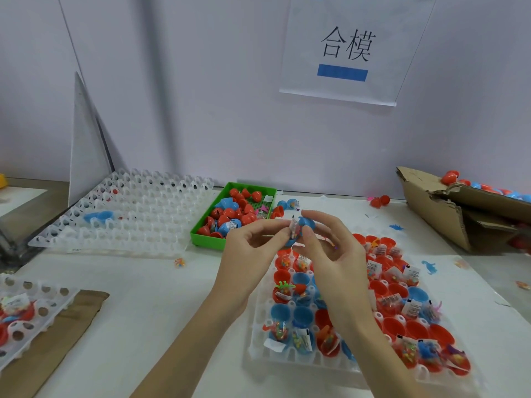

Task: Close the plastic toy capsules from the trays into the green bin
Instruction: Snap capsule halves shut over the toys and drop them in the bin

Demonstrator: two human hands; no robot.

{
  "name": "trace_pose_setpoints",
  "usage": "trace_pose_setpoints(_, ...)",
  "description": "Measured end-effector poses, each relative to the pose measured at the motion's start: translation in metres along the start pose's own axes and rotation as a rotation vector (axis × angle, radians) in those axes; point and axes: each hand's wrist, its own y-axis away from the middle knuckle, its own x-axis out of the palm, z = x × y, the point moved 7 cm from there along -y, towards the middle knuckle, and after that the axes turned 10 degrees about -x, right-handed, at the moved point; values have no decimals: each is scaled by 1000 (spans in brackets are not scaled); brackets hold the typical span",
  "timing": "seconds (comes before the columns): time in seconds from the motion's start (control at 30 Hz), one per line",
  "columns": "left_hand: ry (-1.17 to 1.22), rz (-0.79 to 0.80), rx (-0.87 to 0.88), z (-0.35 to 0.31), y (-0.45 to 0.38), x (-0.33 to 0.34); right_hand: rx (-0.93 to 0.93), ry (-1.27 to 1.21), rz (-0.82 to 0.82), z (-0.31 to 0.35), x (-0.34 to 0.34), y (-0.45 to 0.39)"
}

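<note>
Both the left hand [253,242] and right hand [330,248] pinch a blue capsule [301,225]; tuck the toy packet [293,227] inside before pressing halves together.

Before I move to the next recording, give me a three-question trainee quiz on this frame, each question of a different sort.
1. True or false: both hands are working on one blue capsule held above the table.
2. Multiple choice: where does the green bin sit relative to the filled tray? A) behind it and to the left B) in front of it C) stacked on top of it
3. Fill in: the large tray left of the bin holds almost nothing, only one loose ____ capsule piece.

Key
1. True: the left hand and right hand both pinch it.
2. A
3. blue
</note>
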Motion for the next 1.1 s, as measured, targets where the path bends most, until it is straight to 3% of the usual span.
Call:
trace_pose_setpoints(0.2,-137,26,71,-5,2,6,-15,95,14,-2,-2,0)
trace_pose_setpoints(0.37,-154,-44,77,-4,1,2,6,126,-27,-6,-3,2)
trace_pose_setpoints(0.6,-89,-67,-15,0,-3,-6,31,-3,-18,-3,0,3)
trace_pose_setpoints(0.77,-54,-33,-71,-1,-3,-10,-6,48,55,0,6,5)
trace_pose_setpoints(1.1,-234,29,-61,-1,0,-4,-53,147,114,5,8,5)
